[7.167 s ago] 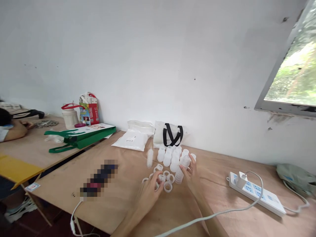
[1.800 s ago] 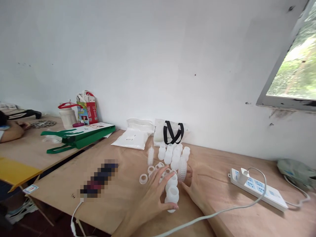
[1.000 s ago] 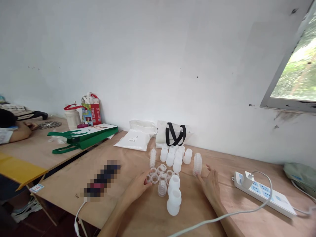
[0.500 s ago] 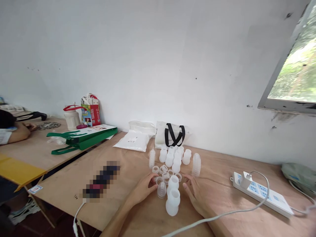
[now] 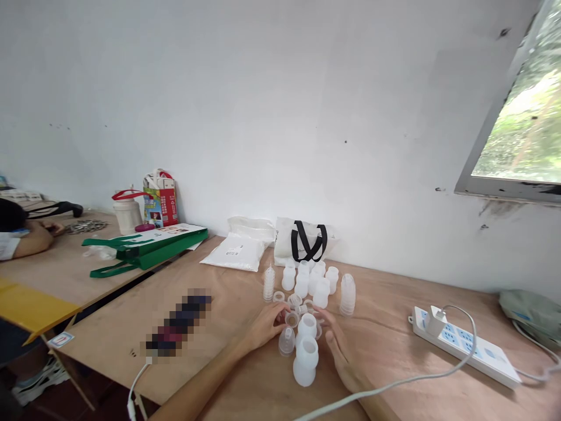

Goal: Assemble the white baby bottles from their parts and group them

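My left hand [image 5: 268, 324] rests on the table with its fingers loosely curled, touching the left side of a group of clear rings [image 5: 291, 318]. On the other side, my right hand [image 5: 333, 338] has its fingers stretched out against the rings at the right. Between my hands stand two milky, waisted bottles [image 5: 305, 362], one behind the other, with open tops. A clear dome-shaped cap [image 5: 287, 342] stands just in front of my left fingertips. Several more milky bottles [image 5: 301, 283] stand behind the rings, flanked by a stack of pointed clear pieces [image 5: 269, 283] and a stack of clear domes [image 5: 347, 295].
A white plastic package [image 5: 234, 251] and a white bag with black handles [image 5: 284, 242] lie against the wall. At right are a power strip [image 5: 464, 345] and its cable. A blurred-out device [image 5: 177, 324] lies left; a green bag [image 5: 153, 248] and another person's arm [image 5: 39, 240] are beyond.
Both hands have moved inward and slightly forward, pressing the rings closer together. One bottle at the front of the back group has shifted to the right.
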A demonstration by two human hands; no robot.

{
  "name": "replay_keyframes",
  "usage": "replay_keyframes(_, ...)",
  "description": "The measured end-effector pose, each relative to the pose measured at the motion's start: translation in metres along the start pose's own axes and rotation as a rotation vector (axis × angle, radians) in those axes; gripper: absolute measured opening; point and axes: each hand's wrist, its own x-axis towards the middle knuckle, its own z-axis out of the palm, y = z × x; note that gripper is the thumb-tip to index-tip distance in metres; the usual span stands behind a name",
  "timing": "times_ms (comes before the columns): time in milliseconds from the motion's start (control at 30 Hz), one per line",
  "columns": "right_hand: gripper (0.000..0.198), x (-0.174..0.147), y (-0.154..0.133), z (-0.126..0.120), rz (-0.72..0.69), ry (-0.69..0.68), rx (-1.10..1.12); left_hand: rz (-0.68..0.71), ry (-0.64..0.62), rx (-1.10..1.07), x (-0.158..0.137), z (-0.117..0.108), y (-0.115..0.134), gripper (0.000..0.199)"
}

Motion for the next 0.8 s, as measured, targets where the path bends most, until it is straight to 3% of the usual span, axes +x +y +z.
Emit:
replay_keyframes(67,0.045,0.002,0.012,-0.003,0.068,0.057,-0.142,0.006,0.017,0.008,0.001,0.0,-0.002,0.03)
replay_keyframes(200,0.035,0.004,0.022,-0.012,0.123,0.041,-0.279,0.008,0.033,0.024,-0.001,-0.005,-0.009,0.034)
replay_keyframes(500,0.034,0.009,0.011,-0.008,0.082,-0.141,-0.439,0.006,0.027,0.125,0.001,-0.004,-0.006,0.026)
replay_keyframes(800,0.041,0.001,0.022,-0.015,0.1,-0.096,-0.54,-0.055,0.062,0.185,0.01,-0.001,0.001,0.027)
